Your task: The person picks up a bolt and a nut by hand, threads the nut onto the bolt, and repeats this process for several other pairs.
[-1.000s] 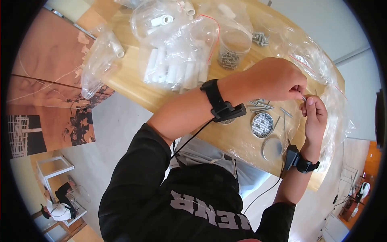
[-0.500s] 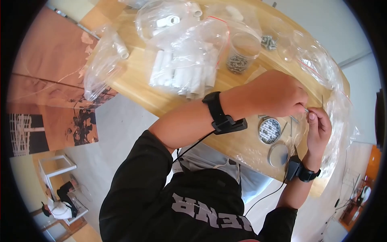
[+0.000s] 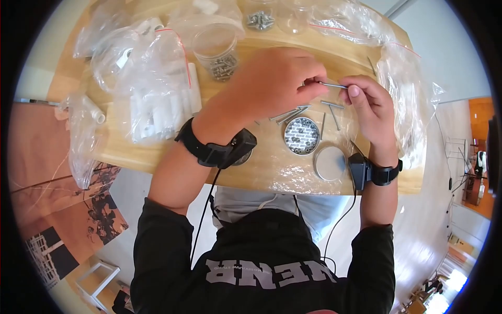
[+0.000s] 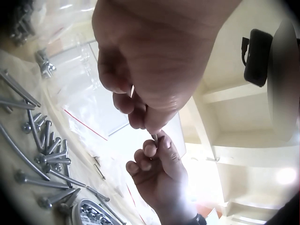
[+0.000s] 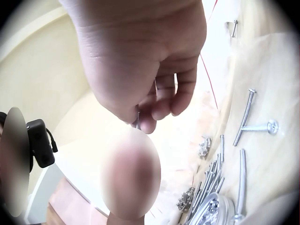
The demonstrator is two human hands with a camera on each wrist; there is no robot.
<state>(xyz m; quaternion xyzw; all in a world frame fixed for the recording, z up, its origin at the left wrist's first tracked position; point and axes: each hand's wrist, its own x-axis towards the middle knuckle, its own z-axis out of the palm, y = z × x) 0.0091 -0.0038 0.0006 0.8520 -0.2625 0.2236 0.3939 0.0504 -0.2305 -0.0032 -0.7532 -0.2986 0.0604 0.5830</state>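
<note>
A slim metal bolt spans the gap between the two hands above the table. My left hand pinches one end with thumb and fingertips, and the fingers hide that end. At the other end, my right hand grips the bolt between thumb and forefinger. The left wrist view has the left hand close up, with the right hand below it. Under the hands, several long bolts lie loose near a round tin of small metal nuts. A round silvery lid lies beside the tin.
White plastic pipes in clear bags lie on the left. A clear tub of screws stands behind the left arm, with another cup of hardware farther back. Crumpled plastic film runs along the table's right side.
The hands have drawn a little apart, so more of the bolt shows between them. The head view has turned, with the table and hands now farther left in it.
</note>
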